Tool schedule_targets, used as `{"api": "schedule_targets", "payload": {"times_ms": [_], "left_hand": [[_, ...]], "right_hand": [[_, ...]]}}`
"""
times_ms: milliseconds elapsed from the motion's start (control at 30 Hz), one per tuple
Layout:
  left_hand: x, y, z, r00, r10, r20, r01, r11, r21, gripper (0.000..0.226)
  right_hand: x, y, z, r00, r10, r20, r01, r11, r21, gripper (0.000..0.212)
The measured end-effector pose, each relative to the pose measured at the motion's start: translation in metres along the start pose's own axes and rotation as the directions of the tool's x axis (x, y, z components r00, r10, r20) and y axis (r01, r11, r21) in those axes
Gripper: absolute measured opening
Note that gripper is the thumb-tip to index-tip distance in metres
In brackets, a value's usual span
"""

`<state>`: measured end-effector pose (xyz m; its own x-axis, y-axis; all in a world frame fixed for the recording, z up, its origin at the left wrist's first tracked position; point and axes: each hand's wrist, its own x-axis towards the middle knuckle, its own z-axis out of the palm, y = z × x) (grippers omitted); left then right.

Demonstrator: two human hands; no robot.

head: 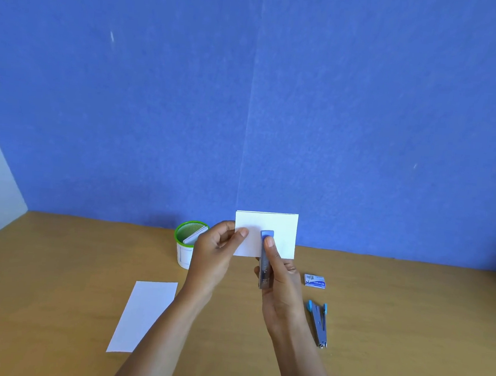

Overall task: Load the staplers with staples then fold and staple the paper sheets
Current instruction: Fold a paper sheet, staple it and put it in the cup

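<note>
- Folded sheet (278,234): a small white rectangle held upright above the table (53,306), in front of the blue backdrop (248,98); two layered edges show along its top, so it reads as already folded.
- Left hand (216,252): pinches the sheet's left edge, thumb on the near face and fingers behind it, keeping the sheet steady.
- Right hand (281,282): wraps around a grey stapler (265,266) with a blue cap, thumb resting on the cap; the stapler's head overlaps the lower middle of the sheet.
- Step in hand, as judged: stapling the folded sheet. Whether the stapler has been pressed home cannot be told, and no staple is visible in the paper.
- Next move, as judged: a firm squeeze of thumb against fingers while the left hand holds the layers aligned, then sliding the stapler clear of the edge.
- Second stapler (318,324): lies open in a V on the table, to the right of the right forearm, touched by neither hand.
- Staple box (315,281): lies on the table just beyond the second stapler.
- Flat sheet (143,316): lies unfolded on the table to the left of the left forearm, apparently awaiting its turn.
- Green-rimmed cup (183,254): stands behind the left hand, with some small folded papers inside.
</note>
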<state>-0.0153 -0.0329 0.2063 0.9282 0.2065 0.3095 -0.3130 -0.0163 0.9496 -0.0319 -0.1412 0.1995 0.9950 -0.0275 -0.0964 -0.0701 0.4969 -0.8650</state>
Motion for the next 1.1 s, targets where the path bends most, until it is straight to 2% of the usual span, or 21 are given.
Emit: {"api": "schedule_targets", "payload": {"times_ms": [233,367,567,900,1000,1100], "left_hand": [[0.001,0.001,0.0,0.999,0.001,-0.046,0.0,1.0,0.016,0.013],[0.001,0.001,0.001,0.999,-0.005,-0.052,0.005,1.0,0.012,0.013],[-0.002,0.001,0.003,0.999,-0.02,-0.049,0.021,1.0,0.022,0.012],[-0.005,0.003,0.007,0.996,-0.087,0.02,0.088,0.994,-0.065,0.006],[-0.005,0.003,0.01,0.987,-0.141,0.075,0.149,0.982,-0.113,0.029],[-0.007,0.006,0.014,0.988,-0.146,0.055,0.152,0.977,-0.148,0.034]], "right_hand": [[0.003,0.003,-0.001,1.0,0.019,-0.007,-0.02,1.0,-0.016,0.038],[0.004,0.003,-0.002,1.0,0.014,-0.002,-0.014,1.0,-0.026,0.031],[0.006,0.005,-0.003,0.999,0.004,-0.031,-0.005,0.999,-0.043,0.033],[0.006,0.008,-0.003,0.999,-0.032,-0.012,0.03,0.996,-0.089,0.027],[0.005,0.009,-0.002,0.999,-0.035,-0.025,0.032,0.993,-0.113,0.024],[0.004,0.011,-0.002,0.998,-0.044,-0.046,0.038,0.99,-0.137,0.032]]}}
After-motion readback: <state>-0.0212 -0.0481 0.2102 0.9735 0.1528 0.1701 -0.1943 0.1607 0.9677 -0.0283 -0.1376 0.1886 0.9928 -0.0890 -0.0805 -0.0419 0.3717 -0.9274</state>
